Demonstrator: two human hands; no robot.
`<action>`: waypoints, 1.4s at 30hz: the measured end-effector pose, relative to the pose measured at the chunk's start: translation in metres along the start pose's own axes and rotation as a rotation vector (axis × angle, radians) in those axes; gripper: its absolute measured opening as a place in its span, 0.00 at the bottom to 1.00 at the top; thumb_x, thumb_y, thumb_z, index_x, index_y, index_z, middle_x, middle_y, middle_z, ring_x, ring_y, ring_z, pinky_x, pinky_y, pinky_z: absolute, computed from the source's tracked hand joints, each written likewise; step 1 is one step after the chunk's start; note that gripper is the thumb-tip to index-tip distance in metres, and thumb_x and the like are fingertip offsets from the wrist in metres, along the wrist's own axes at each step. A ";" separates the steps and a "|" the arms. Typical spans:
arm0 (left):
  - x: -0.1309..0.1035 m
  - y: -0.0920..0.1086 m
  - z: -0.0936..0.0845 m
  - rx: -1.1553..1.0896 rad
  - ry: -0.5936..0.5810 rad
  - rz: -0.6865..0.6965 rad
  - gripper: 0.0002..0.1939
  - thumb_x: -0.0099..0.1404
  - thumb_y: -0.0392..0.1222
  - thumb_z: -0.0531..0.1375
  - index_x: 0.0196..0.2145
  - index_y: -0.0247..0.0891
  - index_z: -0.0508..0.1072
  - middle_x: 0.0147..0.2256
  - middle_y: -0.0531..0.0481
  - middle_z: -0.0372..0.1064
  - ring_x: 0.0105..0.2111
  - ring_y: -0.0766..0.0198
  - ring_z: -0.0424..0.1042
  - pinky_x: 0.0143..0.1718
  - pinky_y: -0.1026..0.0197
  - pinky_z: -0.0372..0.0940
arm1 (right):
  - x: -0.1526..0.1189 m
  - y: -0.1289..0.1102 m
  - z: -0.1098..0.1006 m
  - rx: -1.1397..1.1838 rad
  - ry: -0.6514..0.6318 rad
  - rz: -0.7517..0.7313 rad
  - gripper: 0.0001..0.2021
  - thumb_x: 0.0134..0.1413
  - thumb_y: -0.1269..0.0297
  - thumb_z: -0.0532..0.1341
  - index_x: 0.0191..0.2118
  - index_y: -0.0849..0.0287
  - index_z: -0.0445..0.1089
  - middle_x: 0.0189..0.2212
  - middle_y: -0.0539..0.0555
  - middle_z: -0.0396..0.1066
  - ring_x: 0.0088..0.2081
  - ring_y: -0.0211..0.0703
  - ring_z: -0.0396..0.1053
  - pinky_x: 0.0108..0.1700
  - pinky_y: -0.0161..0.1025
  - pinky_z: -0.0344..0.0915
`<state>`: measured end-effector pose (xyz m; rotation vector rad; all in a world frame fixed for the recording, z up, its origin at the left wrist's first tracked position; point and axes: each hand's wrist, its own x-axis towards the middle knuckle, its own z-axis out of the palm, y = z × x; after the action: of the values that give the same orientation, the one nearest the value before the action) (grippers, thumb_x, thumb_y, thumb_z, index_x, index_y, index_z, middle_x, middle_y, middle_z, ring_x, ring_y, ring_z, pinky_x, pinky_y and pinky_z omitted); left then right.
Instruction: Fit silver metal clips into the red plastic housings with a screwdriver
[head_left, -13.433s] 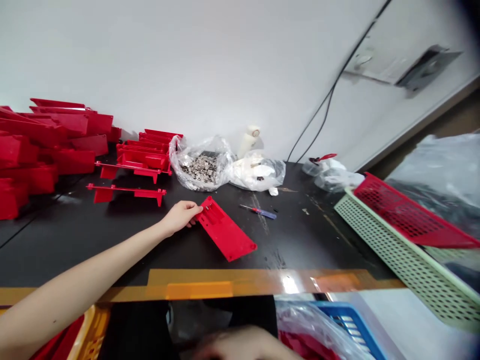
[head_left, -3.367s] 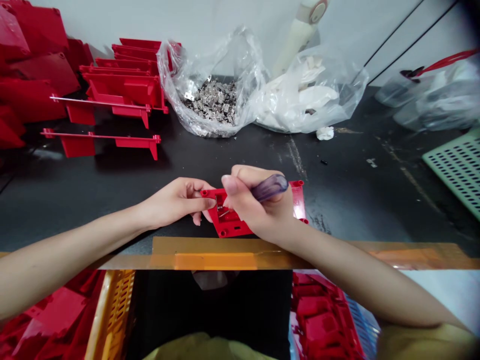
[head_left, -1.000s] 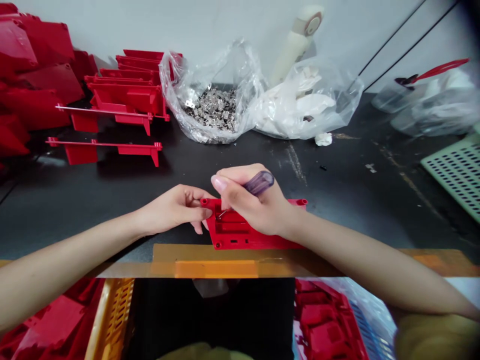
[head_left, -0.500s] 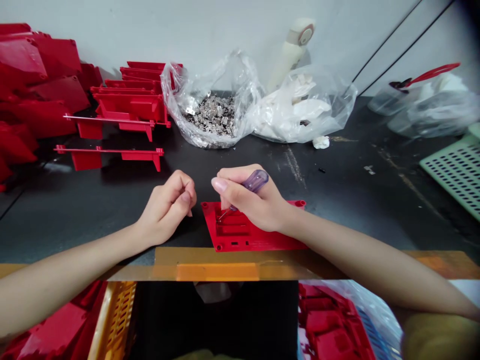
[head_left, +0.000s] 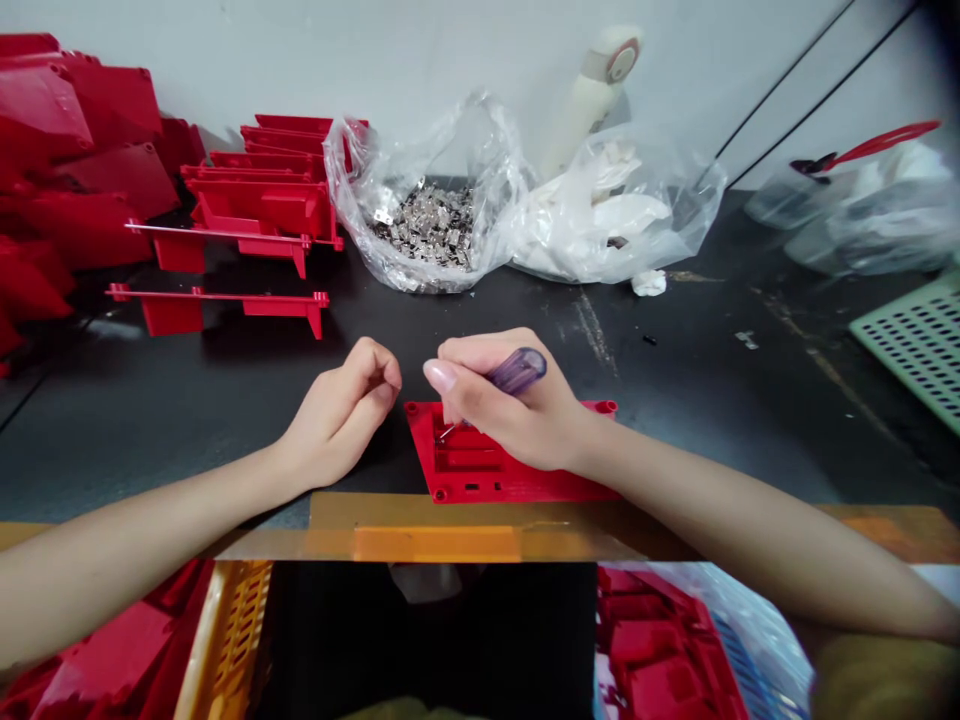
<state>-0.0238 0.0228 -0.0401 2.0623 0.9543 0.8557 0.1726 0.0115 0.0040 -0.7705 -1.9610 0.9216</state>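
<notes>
A red plastic panel [head_left: 469,478] with raised walls and corner posts lies on the dark table near its front edge. My right hand [head_left: 517,400] is wrapped round a small screwdriver with a clear purple handle [head_left: 520,370]. The thin shaft slants down to the left, and its tip is inside the panel's recess near the left end. My left hand [head_left: 341,415] rests on the table just left of the panel, apart from it, with fingers curled and thumb against the forefinger. Whether anything small is in that pinch is hidden.
Behind stand an open plastic bag of small metal pieces [head_left: 427,230], a bag of white items [head_left: 600,225] and a pale bottle [head_left: 589,95]. Red panels [head_left: 247,205] line the back left. A green perforated basket [head_left: 919,340] is at right. Below the edge are a yellow crate [head_left: 240,620] and more red parts [head_left: 667,640].
My left hand has shifted slightly right, towards the panel. The screwdriver handle has tilted a little to the right, with its tip still in the panel's recess. The view has moved slightly.
</notes>
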 end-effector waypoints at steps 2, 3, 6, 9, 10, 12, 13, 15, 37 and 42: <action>0.001 0.001 -0.001 0.035 -0.010 0.014 0.06 0.62 0.30 0.50 0.30 0.39 0.59 0.23 0.60 0.58 0.21 0.72 0.58 0.25 0.66 0.54 | -0.001 0.000 0.001 0.018 -0.007 -0.005 0.20 0.62 0.65 0.56 0.18 0.64 0.61 0.16 0.44 0.52 0.20 0.27 0.51 0.23 0.31 0.48; 0.002 0.002 -0.002 0.046 -0.031 0.020 0.06 0.60 0.29 0.50 0.28 0.39 0.59 0.23 0.60 0.57 0.21 0.72 0.57 0.24 0.66 0.53 | -0.001 -0.001 0.001 0.025 -0.008 -0.014 0.20 0.62 0.66 0.57 0.18 0.64 0.60 0.16 0.44 0.51 0.20 0.27 0.50 0.23 0.31 0.48; 0.003 0.004 -0.005 0.044 -0.081 0.016 0.07 0.56 0.30 0.48 0.23 0.37 0.59 0.20 0.59 0.53 0.20 0.72 0.53 0.23 0.65 0.51 | -0.002 -0.002 0.001 0.048 -0.014 -0.042 0.20 0.60 0.68 0.59 0.18 0.62 0.55 0.17 0.43 0.48 0.20 0.26 0.46 0.23 0.31 0.47; 0.003 0.003 -0.005 0.087 -0.095 -0.016 0.11 0.60 0.35 0.48 0.20 0.37 0.60 0.18 0.58 0.50 0.19 0.71 0.51 0.22 0.65 0.49 | -0.002 -0.001 0.001 0.056 -0.023 -0.056 0.21 0.60 0.68 0.59 0.18 0.62 0.53 0.18 0.43 0.47 0.21 0.26 0.45 0.24 0.31 0.47; 0.004 0.003 -0.004 0.122 -0.090 -0.032 0.13 0.62 0.39 0.49 0.20 0.36 0.61 0.18 0.58 0.50 0.19 0.71 0.51 0.22 0.65 0.49 | -0.002 -0.001 0.001 0.049 -0.024 -0.051 0.20 0.60 0.68 0.58 0.18 0.62 0.55 0.18 0.43 0.47 0.21 0.27 0.46 0.24 0.31 0.47; 0.004 0.002 -0.002 0.201 -0.086 -0.062 0.17 0.64 0.47 0.51 0.21 0.36 0.62 0.17 0.58 0.53 0.19 0.71 0.52 0.22 0.65 0.49 | -0.001 0.001 0.000 0.039 -0.013 -0.023 0.20 0.61 0.66 0.57 0.18 0.63 0.59 0.17 0.43 0.48 0.21 0.27 0.47 0.24 0.31 0.47; 0.004 0.001 -0.001 0.238 -0.094 -0.069 0.17 0.63 0.50 0.53 0.22 0.36 0.63 0.18 0.58 0.55 0.18 0.71 0.53 0.22 0.66 0.49 | 0.000 0.001 -0.001 0.038 -0.007 -0.007 0.20 0.61 0.65 0.57 0.18 0.64 0.60 0.17 0.43 0.48 0.21 0.27 0.47 0.24 0.31 0.47; 0.005 0.000 0.001 0.292 -0.133 -0.052 0.17 0.62 0.52 0.56 0.25 0.36 0.65 0.19 0.59 0.58 0.18 0.72 0.56 0.21 0.67 0.50 | 0.000 0.002 -0.001 0.042 0.002 0.007 0.20 0.62 0.64 0.57 0.18 0.64 0.61 0.17 0.43 0.49 0.21 0.28 0.48 0.24 0.31 0.47; 0.011 -0.002 -0.006 0.056 -0.369 -0.130 0.10 0.63 0.47 0.55 0.30 0.38 0.69 0.22 0.56 0.65 0.28 0.64 0.68 0.34 0.62 0.65 | -0.001 -0.001 0.000 0.095 -0.012 0.012 0.22 0.61 0.59 0.58 0.18 0.63 0.61 0.16 0.44 0.50 0.20 0.27 0.49 0.22 0.31 0.49; 0.012 0.001 -0.007 0.030 -0.383 -0.148 0.10 0.63 0.46 0.55 0.30 0.38 0.69 0.23 0.56 0.65 0.30 0.63 0.70 0.33 0.62 0.65 | 0.001 0.001 0.000 0.085 -0.039 0.019 0.22 0.61 0.58 0.58 0.18 0.63 0.61 0.16 0.44 0.51 0.20 0.27 0.49 0.22 0.32 0.48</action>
<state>-0.0225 0.0339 -0.0325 2.0512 0.8935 0.3520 0.1724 0.0122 0.0037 -0.7292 -1.9382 1.0316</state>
